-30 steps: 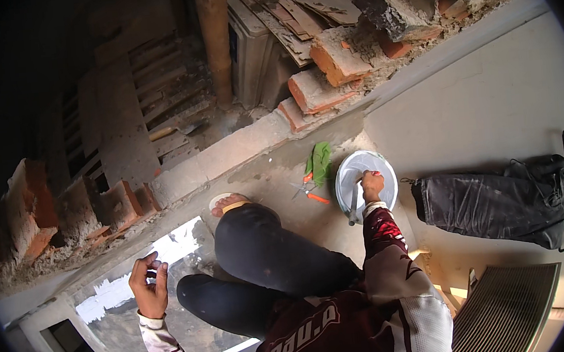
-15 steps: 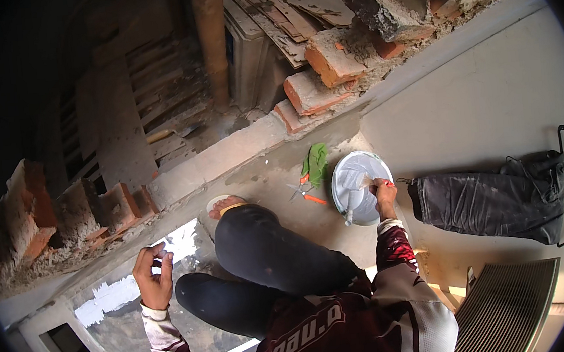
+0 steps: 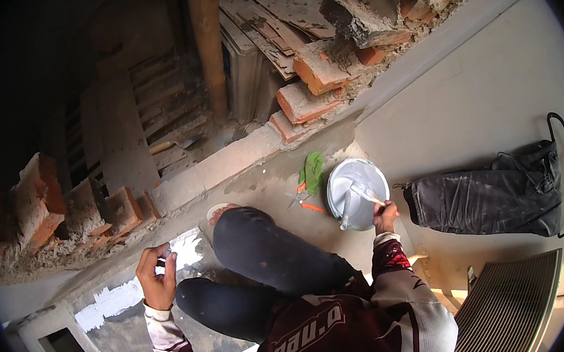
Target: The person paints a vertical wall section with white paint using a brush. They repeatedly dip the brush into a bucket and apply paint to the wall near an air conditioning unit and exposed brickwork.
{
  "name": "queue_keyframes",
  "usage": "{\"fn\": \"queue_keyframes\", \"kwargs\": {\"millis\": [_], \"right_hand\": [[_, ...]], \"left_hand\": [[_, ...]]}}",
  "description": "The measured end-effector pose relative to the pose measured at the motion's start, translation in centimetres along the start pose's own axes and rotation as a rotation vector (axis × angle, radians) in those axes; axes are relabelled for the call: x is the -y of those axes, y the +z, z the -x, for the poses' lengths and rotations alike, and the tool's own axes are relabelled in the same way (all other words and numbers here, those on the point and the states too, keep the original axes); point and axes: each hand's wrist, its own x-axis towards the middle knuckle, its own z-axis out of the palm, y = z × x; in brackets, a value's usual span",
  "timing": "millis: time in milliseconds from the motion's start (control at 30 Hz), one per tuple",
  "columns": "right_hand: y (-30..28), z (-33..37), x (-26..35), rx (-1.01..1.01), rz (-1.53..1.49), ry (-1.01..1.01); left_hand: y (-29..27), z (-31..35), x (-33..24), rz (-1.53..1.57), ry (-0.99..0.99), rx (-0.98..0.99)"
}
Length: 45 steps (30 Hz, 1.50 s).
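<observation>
My right hand is closed around the handle of a paintbrush. Its white-coated head is inside a bucket of white paint, in front of me to the right. A pale, paint-smeared stick leans against the bucket's near left side. At the left, my left hand is raised above a grey panel bearing a ragged strip of white paint. Thumb and fingers pinch a small greyish piece that I cannot make out.
Orange-handled cutters and a green cloth lie left of the bucket. A dark garment with a black hanger is at the right, above a slatted panel. Broken bricks line the low wall ahead.
My right hand has drawn back toward me, and more of the brush's white head shows in the bucket. The left hand keeps its pinch; the whole view has shifted slightly.
</observation>
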Motion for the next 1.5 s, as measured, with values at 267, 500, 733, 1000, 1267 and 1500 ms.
{"fn": "queue_keyframes", "kwargs": {"millis": [267, 500, 733, 1000, 1267, 1500], "right_hand": [[1.8, 2.8, 0.2, 0.047, -0.397, 0.243], [9.4, 10.6, 3.2, 0.350, -0.467, 0.310], [19.3, 29.0, 4.6, 1.228, -0.466, 0.591], [18.6, 54.4, 0.8, 1.671, -0.224, 0.862], [11.1, 62.2, -11.7, 1.756, 0.309, 0.928], [7.7, 63.7, -20.3, 1.641, 0.541, 0.956]], "left_hand": [[1.3, -0.4, -2.5, 0.059, 0.092, -0.050], [1.5, 0.6, -3.6, 0.089, 0.116, -0.204], [1.6, 3.6, -5.8, 0.241, 0.065, -0.349], [3.4, 6.6, -8.9, 0.692, -0.005, -0.543], [0.9, 10.0, -4.4, 1.113, -0.217, -0.965], [-0.7, 13.4, 3.2, 1.427, -0.410, -1.104]]}}
